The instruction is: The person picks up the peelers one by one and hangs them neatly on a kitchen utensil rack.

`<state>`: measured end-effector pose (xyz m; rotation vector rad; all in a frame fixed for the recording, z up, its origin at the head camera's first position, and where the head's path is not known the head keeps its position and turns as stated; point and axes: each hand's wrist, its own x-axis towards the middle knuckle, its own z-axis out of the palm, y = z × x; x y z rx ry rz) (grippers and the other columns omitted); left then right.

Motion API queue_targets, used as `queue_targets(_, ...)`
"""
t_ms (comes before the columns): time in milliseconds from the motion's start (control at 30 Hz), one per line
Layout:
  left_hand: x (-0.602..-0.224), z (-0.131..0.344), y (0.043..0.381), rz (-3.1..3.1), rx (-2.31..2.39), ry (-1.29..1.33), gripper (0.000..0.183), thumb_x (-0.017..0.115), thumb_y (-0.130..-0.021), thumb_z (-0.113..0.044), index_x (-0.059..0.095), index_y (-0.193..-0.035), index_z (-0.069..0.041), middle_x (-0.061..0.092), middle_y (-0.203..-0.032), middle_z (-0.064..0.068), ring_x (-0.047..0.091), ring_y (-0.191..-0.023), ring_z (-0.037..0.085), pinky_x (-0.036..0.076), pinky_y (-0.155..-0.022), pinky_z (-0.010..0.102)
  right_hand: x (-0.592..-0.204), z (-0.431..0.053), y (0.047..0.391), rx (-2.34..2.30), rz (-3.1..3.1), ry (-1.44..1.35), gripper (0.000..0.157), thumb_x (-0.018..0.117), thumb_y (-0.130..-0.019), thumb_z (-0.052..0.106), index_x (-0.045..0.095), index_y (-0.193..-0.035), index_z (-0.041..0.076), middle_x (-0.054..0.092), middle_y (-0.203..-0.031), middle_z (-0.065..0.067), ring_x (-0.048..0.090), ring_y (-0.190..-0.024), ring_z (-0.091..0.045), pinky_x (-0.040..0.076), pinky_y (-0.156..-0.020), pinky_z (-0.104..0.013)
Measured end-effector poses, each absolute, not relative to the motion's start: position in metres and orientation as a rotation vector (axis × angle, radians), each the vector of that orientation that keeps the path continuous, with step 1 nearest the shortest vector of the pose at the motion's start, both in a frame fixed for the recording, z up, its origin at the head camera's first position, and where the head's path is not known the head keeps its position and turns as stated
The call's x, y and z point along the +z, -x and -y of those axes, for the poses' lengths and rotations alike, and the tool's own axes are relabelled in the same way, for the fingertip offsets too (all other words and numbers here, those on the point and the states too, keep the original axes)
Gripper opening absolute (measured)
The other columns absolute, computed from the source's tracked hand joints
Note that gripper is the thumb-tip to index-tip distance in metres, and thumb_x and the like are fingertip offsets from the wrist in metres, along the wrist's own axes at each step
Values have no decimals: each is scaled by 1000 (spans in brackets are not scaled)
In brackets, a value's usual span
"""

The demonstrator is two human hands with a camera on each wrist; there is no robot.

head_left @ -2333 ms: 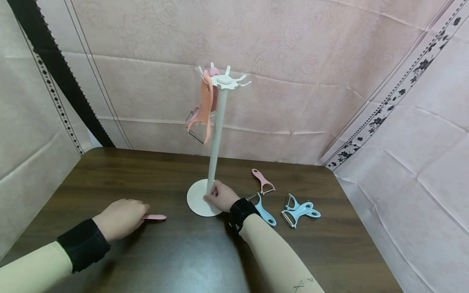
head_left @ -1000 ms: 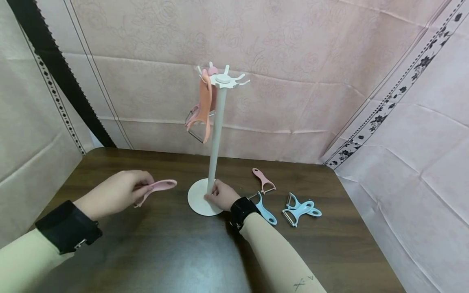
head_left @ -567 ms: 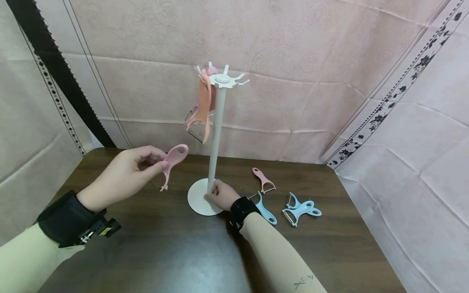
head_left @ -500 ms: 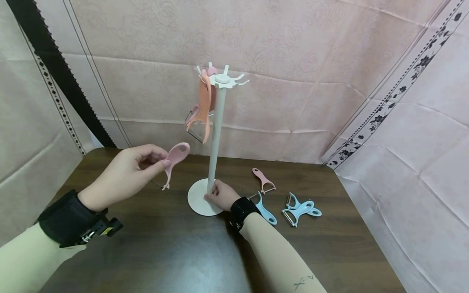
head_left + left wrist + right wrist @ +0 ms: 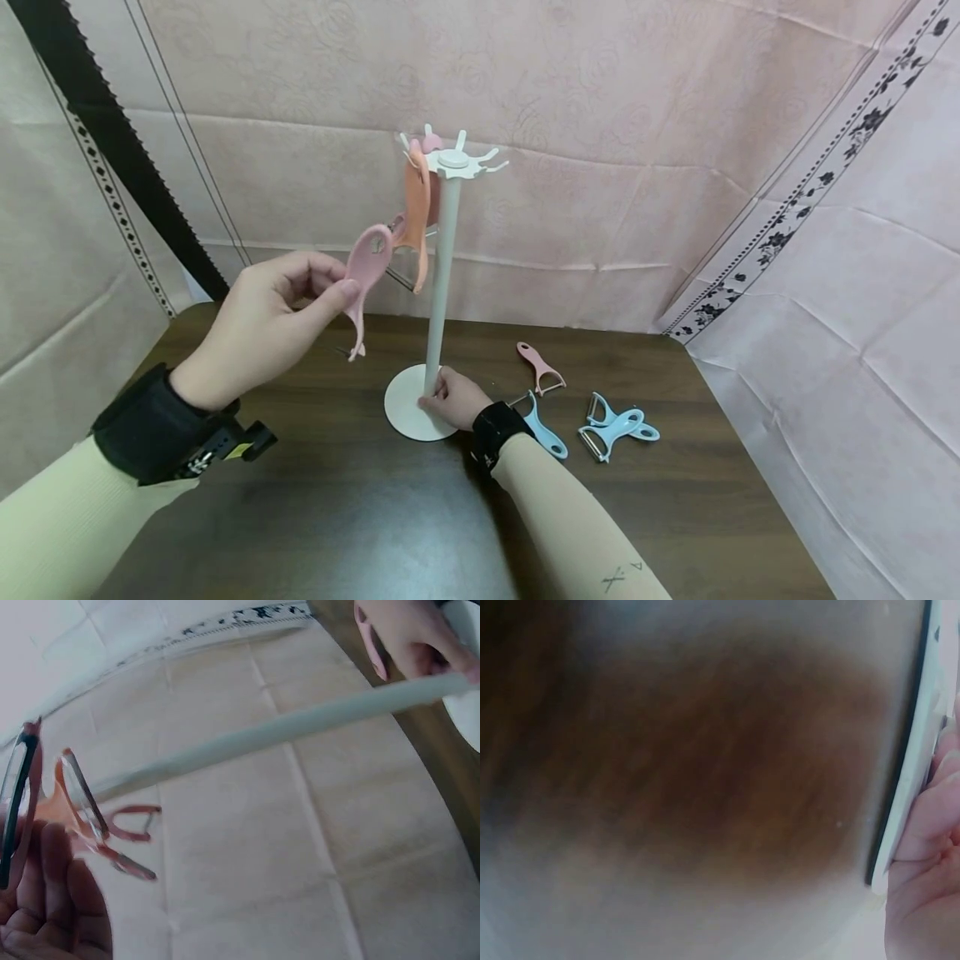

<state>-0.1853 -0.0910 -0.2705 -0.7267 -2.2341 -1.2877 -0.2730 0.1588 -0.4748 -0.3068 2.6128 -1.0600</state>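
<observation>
My left hand [image 5: 277, 312] pinches a pink peeler [image 5: 367, 260] between thumb and fingers, handle end up and blade end down. It is raised off the table, left of a white hanging stand [image 5: 446, 275]. An orange peeler [image 5: 417, 200] hangs from the stand's left hooks, with pink peelers partly hidden behind it. The held peeler's handle overlaps these in the head view. My right hand [image 5: 459, 400] grips the foot of the pole, low over the round base [image 5: 408, 417]. In the right wrist view the base's edge [image 5: 907, 780] runs beside the right fingers.
Right of the stand, a pink peeler [image 5: 536, 362] lies on the brown table [image 5: 337, 517]. A blue peeler [image 5: 549, 437] lies partly behind the right wrist. Two more blue peelers [image 5: 615, 427] overlap farther right. Hooks on the stand's right side [image 5: 491, 162] carry nothing. Pale patterned cloth hangs behind.
My left hand has lifted the pink peeler from low over the table, up and right toward the hanging peelers, turning it handle up. The right hand stays at the pole's foot.
</observation>
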Motion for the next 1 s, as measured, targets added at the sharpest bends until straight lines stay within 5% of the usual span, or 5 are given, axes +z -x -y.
queue_targets(267, -249, 64, 191, 1947, -1432, 851, 9, 66, -90, -5, 67, -98, -2, 65, -78, 3, 59, -68, 16, 44, -56, 21, -480, -160, 277, -1076, -2618, 334, 27, 70, -89, 29, 50, -92, 11, 51, -74, 0, 49, -65, -15, 42, -58, -29)
queue_targets(1000, -238, 29, 215, 1938, -1509, 821, 11, 65, -91, -10, 67, -93, 0, 64, -72, 8, 56, -59, 17, 41, -53, 23, -471, -161, 272, -1084, -2587, 306, 27, 69, -90, 32, 51, -92, 12, 52, -75, 0, 52, -68, -16, 42, -63, -30)
